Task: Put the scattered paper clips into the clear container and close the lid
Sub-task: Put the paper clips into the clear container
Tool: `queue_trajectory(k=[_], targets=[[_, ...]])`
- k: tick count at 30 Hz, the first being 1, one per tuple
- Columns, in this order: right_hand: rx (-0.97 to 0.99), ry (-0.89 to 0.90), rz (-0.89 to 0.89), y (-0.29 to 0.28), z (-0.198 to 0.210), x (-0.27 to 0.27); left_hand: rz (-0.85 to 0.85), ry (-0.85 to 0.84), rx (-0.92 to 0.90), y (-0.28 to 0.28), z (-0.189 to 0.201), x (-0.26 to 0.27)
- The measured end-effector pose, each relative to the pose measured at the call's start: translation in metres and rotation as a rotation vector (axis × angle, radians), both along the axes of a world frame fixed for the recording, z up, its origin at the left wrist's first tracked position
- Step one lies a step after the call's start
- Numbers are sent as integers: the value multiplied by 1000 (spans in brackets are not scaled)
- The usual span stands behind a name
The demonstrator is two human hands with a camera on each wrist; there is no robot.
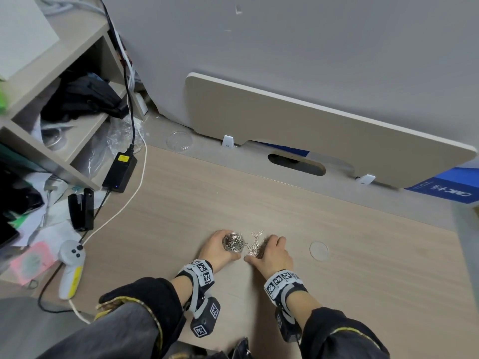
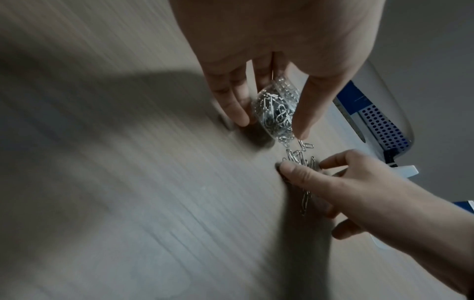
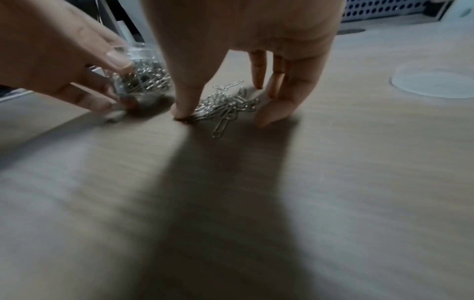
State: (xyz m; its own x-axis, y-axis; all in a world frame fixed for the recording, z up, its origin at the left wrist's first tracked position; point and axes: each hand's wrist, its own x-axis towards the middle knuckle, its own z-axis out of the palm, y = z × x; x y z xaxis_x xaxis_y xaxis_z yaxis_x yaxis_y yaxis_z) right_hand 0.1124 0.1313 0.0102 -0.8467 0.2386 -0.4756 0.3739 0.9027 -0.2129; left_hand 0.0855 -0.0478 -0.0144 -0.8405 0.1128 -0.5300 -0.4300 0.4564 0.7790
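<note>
My left hand grips the small clear container, which stands on the wooden desk holding a heap of silver paper clips. In the left wrist view the container sits between thumb and fingers. Just right of it lies a loose pile of paper clips. My right hand hovers over the pile, thumb tip on the desk at its left, straight fingers touching down at its right. A pair of stray clips lies behind. The round clear lid lies flat to the right.
A black power adapter, a white cable, a black stapler and a white-and-yellow handset crowd the desk's left side beside a shelf unit. Another clear disc lies at the back. A blue box stands far right.
</note>
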Motion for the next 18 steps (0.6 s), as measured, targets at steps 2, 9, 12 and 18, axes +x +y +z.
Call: queue_trajectory(k=[2, 9, 12, 18], targets=[[-42, 6, -14, -6, -5, 0, -11, -3, 5, 1, -3, 0], [-109, 23, 67, -6, -11, -7, -18, -10, 0, -1, -7, -2], [-127, 56, 70, -2, -16, -8, -11, -16, 1, -2, -10, -3], [-122, 85, 100, 3, -23, -12, -7, -17, 6, -1, -10, -4]])
